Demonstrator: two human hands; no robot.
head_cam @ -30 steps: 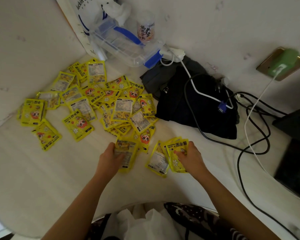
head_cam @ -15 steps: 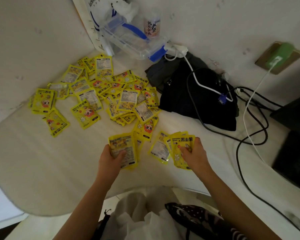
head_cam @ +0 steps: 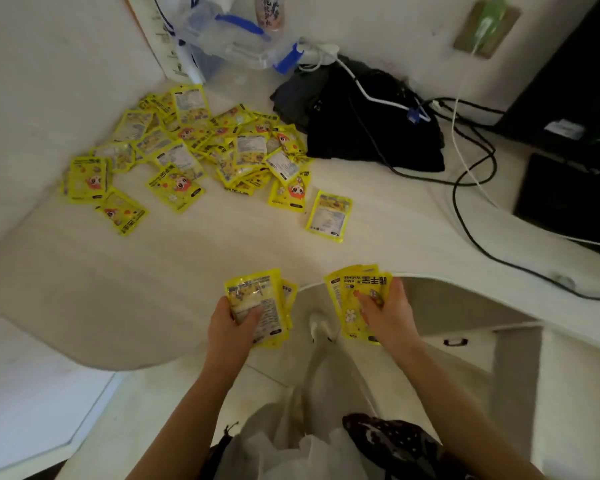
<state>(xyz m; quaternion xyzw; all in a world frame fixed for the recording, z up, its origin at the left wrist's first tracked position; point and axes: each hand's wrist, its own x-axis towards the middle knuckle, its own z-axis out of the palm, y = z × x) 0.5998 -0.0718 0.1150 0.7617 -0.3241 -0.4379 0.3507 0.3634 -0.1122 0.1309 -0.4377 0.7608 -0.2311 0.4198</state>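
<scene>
- The left hand (head_cam: 231, 327) grips the left stack (head_cam: 257, 299), a few yellow packets fanned slightly, with its thumb curled across the printed top face.
- The right hand (head_cam: 392, 313) holds the right stack (head_cam: 355, 292) in the same way, pinched between thumb and fingers. The top packet reads "HAND WARMER" upside down to the camera.
- Both stacks are lifted at the front edge of the tabletop (head_cam: 222, 258). The left one overlaps the edge, and the right one hangs mostly past it, over the cut-out in front.
- The two stacks are apart and level with each other.
- A single packet (head_cam: 329, 216) lies flat on its own, between the hands and the loose pile (head_cam: 194, 147).
- That pile of matching yellow packets is spread across the far left corner, many overlapping.
- A black bag (head_cam: 371, 136) sits just to the right of the pile, with a white cable (head_cam: 371, 95) draped over it.
- A clear plastic box (head_cam: 229, 39) with blue clips leans in the far corner.
- Black cables (head_cam: 465, 192) loop over the right side.
- A white plastic bag (head_cam: 284, 452) shows below, between the forearms.
</scene>
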